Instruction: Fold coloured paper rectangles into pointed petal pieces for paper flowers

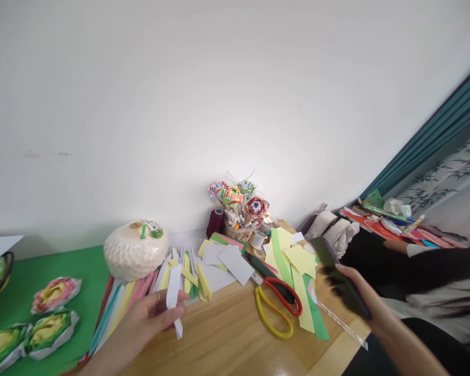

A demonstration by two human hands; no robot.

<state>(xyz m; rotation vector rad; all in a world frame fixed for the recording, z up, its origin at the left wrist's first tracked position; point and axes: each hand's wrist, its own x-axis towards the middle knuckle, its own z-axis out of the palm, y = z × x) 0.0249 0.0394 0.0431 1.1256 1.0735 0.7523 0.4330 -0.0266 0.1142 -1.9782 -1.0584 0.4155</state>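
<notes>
Pinched upright between the thumb and fingers of my left hand [151,316] is a folded white paper strip [173,286]. A dark smartphone [342,282], blurred by motion, is gripped in my right hand [356,287] over the right end of the wooden table [219,339]. Folded white and yellow paper pieces [186,274] lie just behind my left hand. Scissors [284,295] with one red and one yellow handle loop rest between my hands. Yellow and green paper sheets [303,282] lie left of the phone.
Paper flowers [233,196] stand in a basket by the wall, beside a dark red thread spool [215,223]. A white textured melon-shaped object [136,250] stands behind coloured strips [121,308]. More paper flowers [50,334] lie on a green sheet [82,271]. Another person's arm [399,248] is at right.
</notes>
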